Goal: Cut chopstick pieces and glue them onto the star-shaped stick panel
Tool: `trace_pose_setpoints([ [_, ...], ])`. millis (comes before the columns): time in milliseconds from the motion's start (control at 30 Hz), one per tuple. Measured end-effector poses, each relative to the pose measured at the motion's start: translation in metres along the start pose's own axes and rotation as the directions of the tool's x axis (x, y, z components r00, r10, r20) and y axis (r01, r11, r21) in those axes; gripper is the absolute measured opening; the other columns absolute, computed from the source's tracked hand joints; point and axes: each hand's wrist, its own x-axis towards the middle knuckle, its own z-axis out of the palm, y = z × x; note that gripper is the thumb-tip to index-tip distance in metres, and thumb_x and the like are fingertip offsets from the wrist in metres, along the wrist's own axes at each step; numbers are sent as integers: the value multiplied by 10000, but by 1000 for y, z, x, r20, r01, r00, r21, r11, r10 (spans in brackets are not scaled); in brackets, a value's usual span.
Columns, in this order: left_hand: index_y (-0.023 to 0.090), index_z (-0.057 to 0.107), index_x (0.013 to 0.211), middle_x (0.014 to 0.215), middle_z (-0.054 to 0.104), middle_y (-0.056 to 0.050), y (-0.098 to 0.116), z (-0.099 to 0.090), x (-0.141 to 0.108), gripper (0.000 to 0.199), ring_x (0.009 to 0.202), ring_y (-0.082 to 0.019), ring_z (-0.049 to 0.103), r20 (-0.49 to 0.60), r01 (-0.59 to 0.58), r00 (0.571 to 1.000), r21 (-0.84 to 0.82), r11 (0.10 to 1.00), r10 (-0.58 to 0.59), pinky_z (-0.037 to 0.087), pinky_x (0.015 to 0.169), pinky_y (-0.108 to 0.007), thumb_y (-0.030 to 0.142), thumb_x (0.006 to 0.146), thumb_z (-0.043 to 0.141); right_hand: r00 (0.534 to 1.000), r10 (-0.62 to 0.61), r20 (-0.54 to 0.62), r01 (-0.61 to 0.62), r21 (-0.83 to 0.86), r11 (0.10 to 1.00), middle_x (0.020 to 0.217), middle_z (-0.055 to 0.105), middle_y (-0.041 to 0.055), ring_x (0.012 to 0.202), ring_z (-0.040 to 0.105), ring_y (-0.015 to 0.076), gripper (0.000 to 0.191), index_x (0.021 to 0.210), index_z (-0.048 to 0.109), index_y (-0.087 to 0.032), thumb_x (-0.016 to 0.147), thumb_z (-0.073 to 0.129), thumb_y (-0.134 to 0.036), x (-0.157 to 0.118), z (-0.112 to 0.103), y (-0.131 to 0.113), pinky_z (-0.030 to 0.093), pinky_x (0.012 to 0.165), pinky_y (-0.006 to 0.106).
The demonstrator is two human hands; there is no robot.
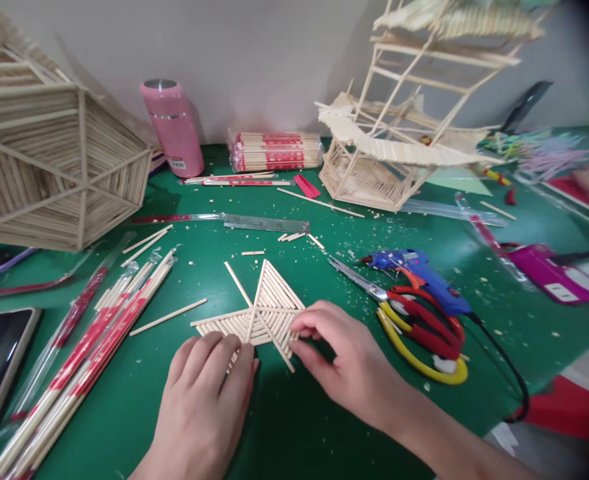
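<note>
Stick panel (274,293): left hand (202,387) at near-left edge, likely steadying; right hand (342,357) at right edge, likely aligning; both grips: cannot tell.

Stick panel (255,311): pale, bare wood, partly built, lying flat on the table (319,427), well in from the back edge and well clear of the right edge. Frame = three straight spokes (238,285) crossing at one hub, six sectors. Infill sticks (275,291) sit side by side, shortening toward the hub. Sector facing the back edge and right: filled, reads as a neat triangle. Next one round, facing the right edge: has infill, extent partly covered. Two on the near side: infilled, near-left one partly hidden. Two toward the back-left: bare, green showing through. Back-left spoke end stands free; near-right end overruns the infill.
</note>
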Motion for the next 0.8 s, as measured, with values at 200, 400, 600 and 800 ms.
trace_pose_setpoints([
  [200, 84, 639, 899, 835, 641, -121, -2, 9, 1, 155, 804, -269, 541, 21, -34, 999, 35, 999, 33, 436, 666, -397, 105, 810, 513, 999, 31, 21, -27, -180, 983, 828, 576, 24, 775, 493, 190, 75, 846, 488, -200, 788, 530, -175, 2, 20, -10, 340, 654, 323],
  [400, 73, 636, 902, 838, 651, -134, -4, 8, 0, 154, 810, -274, 543, 31, -75, 997, 30, 997, 74, 443, 679, -403, 92, 802, 521, 998, 58, -6, -57, -278, 959, 763, 566, 11, 730, 467, 181, 60, 796, 482, -203, 760, 510, -164, 8, 25, -11, 287, 621, 310],
  [600, 72, 637, 894, 824, 651, -131, -4, 10, -1, 146, 809, -279, 539, 18, -75, 997, 37, 996, 75, 438, 682, -406, 91, 800, 526, 997, 75, -30, -80, -282, 956, 738, 557, -4, 706, 464, 169, 85, 778, 476, -206, 730, 525, -156, 8, 27, -12, 273, 607, 299],
  [800, 79, 637, 885, 815, 653, -126, -4, 10, -1, 147, 804, -274, 539, 26, -83, 996, 47, 995, 81, 438, 675, -393, 104, 812, 512, 996, 74, -41, -83, -275, 958, 728, 554, -2, 694, 461, 169, 88, 774, 474, -204, 722, 524, -154, 10, 27, -11, 271, 602, 296],
])
